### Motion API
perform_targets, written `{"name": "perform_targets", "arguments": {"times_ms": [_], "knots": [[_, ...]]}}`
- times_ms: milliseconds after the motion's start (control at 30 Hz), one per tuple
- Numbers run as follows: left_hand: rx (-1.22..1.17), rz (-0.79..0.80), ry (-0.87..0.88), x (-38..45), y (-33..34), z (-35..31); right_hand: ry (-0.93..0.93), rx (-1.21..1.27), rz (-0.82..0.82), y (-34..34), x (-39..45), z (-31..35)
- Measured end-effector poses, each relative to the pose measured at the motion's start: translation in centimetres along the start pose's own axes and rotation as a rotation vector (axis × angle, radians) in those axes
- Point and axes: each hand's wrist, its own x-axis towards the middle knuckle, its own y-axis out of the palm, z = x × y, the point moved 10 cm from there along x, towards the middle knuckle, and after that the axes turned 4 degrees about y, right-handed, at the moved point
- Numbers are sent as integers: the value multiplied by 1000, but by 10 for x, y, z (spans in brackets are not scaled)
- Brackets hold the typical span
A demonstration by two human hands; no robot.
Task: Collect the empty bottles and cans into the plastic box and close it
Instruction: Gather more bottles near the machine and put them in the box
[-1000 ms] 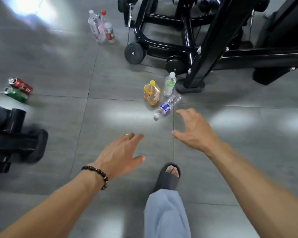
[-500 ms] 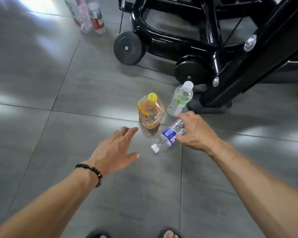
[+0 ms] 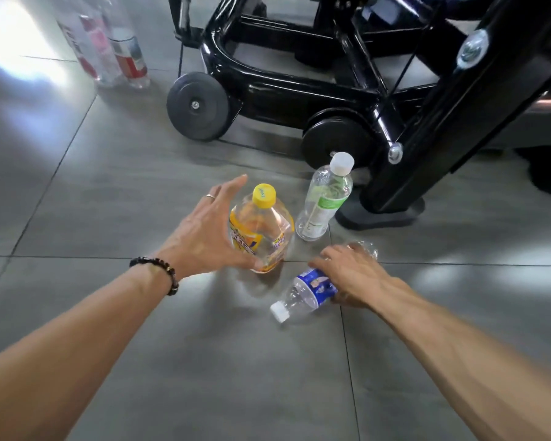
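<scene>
**Both hands on bottles beside the black frame**

The grey tiled floor (image 3: 109, 192) fills the view. On it, at the top and right, stands a black frame (image 3: 299, 90) on wheels, with a slanting post that ends in a flat foot (image 3: 382, 214).

Everything else is placed from that foot. Far to its left and further back, near the top left corner, a blurred cluster of clear bottles (image 3: 109, 55) with red and pink labels stands upright. Just left of the foot stands a clear bottle with a green label and white cap, the green bottle (image 3: 325, 198), tilted in the wide lens but upright on its base. Left of that, just beside it, stands the squat yellow bottle (image 3: 261, 230) with a yellow cap and orange label.

The left hand (image 3: 204, 237) comes in from the left of the foot, wide open, fingers spread along the far side of the yellow bottle and the thumb low at its near side; the palm is against or just off the label, and a closed grip is not formed. A ring sits on one finger and a dark bead bracelet (image 3: 159, 272) circles the wrist.

In front of the foot, nearer the camera, the blue bottle (image 3: 303, 294) lies on its side, white cap pointing left and toward the camera. The right hand (image 3: 353, 275) is curled over its base end, fingers wrapped on it, while the bottle lies on the floor.
</scene>
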Motion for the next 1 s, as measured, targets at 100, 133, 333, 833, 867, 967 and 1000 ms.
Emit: {"name": "perform_targets", "arguments": {"times_ms": [100, 133, 333, 833, 867, 967, 1000], "knots": [[16, 37, 55, 7, 10, -9, 38, -14, -15, -3, -3, -11], [12, 36, 57, 8, 14, -9, 47, -10, -30, -6, -5, -15], [-18, -72, 63, 12, 19, -17, 106, 77, -160, -27, -17, -41], [111, 103, -83, -81, -56, -124, 319, 502, -184, -119, -180, -71], [108, 129, -83, -86, -64, -142, 350, 549, -187, -131, -199, -74], [115, 204, -68, -100, -90, -197, 430, 685, -202, -165, -255, -84], [118, 226, -51, -104, -98, -216, 445, 718, -215, -178, -273, -86]]}}
